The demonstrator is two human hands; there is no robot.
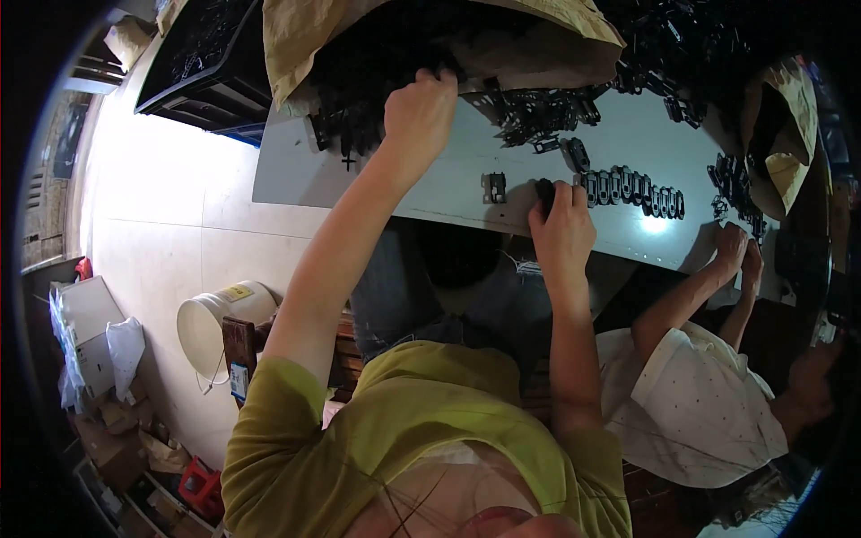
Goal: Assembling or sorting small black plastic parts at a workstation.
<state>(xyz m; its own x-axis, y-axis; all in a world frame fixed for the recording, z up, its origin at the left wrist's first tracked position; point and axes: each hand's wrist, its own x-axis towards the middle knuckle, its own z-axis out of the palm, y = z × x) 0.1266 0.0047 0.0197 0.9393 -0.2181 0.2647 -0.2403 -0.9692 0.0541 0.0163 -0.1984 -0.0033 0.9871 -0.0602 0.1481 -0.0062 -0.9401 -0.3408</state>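
Your left hand (420, 109) closed on black parts (359, 125) at the far sack (430, 36); your right hand (562, 235) pinched one part (543, 192) on the near table (448, 179).

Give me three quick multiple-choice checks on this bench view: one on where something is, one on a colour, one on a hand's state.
1. Where does the left hand reach?
A. Into the mouth of the brown paper sack
B. Into the white bucket
C. Onto the co-worker's sleeve

2. What colour is the bucket on the floor?
A. Red
B. White
C. Black

3. What is the right hand doing?
A. Hanging free below the table
B. Gripping the sack's rim
C. Pressing a small black part at the near edge of the grey table

Answers: 1 A, the fingers sit at the sack's opening among black parts. 2 B, its wall and rim are white. 3 C, the fingertips rest on a dark piece left of the row of black parts.
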